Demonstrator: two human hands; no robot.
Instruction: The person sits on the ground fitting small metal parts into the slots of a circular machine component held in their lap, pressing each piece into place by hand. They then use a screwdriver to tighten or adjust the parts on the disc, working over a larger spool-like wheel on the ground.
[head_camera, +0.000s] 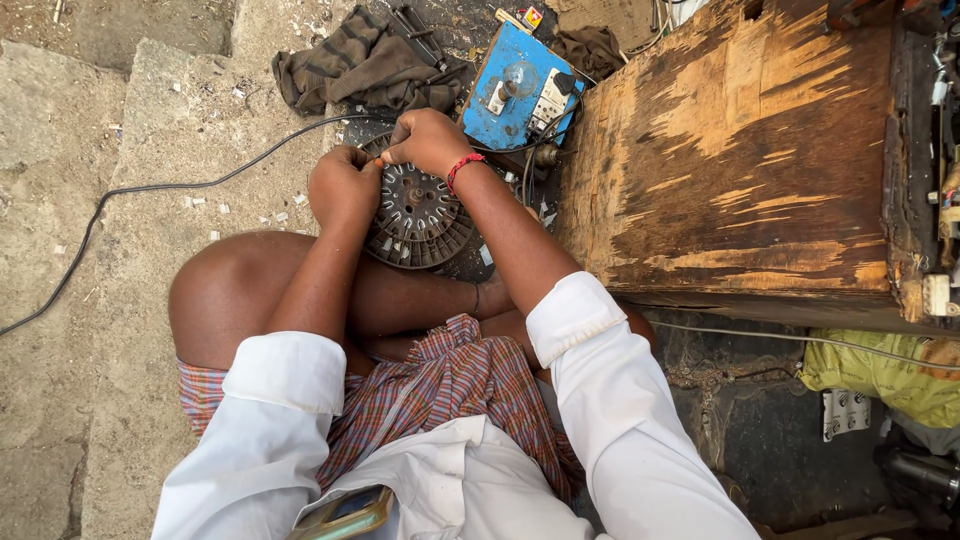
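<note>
Stone ground, slotted round stator under both hands, left hand and right hand closed gripping its upper rim

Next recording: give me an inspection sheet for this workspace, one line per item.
Surface: rough stone ground, scattered white bits.
Job's things: round slotted stator between the knees.
Clutter: dark rag; blue test board with bulb.
Hands: left hand and right hand pinch at the stator's upper rim; what the fingers hold cannot be told.
Cables: black cable across the ground.
Surroundings: worn wooden bench; yellow cloth.
</note>
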